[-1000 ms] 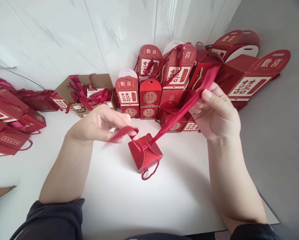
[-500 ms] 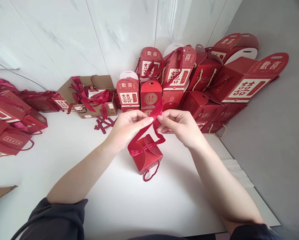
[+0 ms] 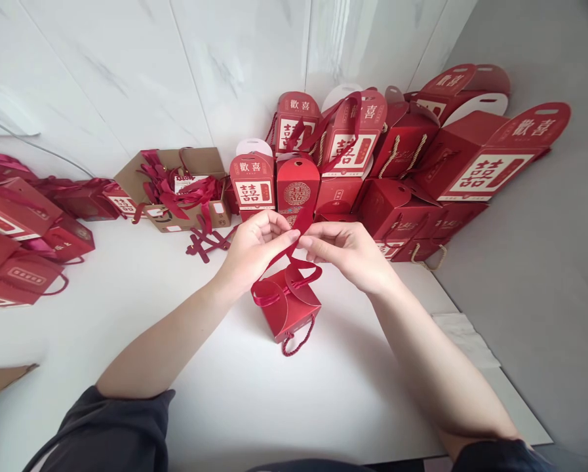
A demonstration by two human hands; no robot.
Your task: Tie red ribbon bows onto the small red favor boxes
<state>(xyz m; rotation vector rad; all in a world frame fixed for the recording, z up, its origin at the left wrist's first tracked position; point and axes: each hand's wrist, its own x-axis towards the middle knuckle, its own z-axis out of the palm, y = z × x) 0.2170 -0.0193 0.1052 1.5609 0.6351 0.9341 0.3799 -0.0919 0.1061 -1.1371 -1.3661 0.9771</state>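
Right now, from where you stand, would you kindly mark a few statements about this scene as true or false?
1. The left hand and right hand both pinch a red ribbon above a small red gift box. True.
2. The gift box lies on its side. False: it stands upright on a white tabletop.
3. A twisted red cord handle lies at the box's front. True.
4. The nearby cardboard carton holds blue ribbons. False: the cardboard carton holds red ribbons.

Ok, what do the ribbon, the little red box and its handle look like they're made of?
The ribbon looks like satin: soft sheen, limp folds. The box seems coated card, with crisp creases and slight gloss. The handle looks like twisted cord; its fibre can't be told.
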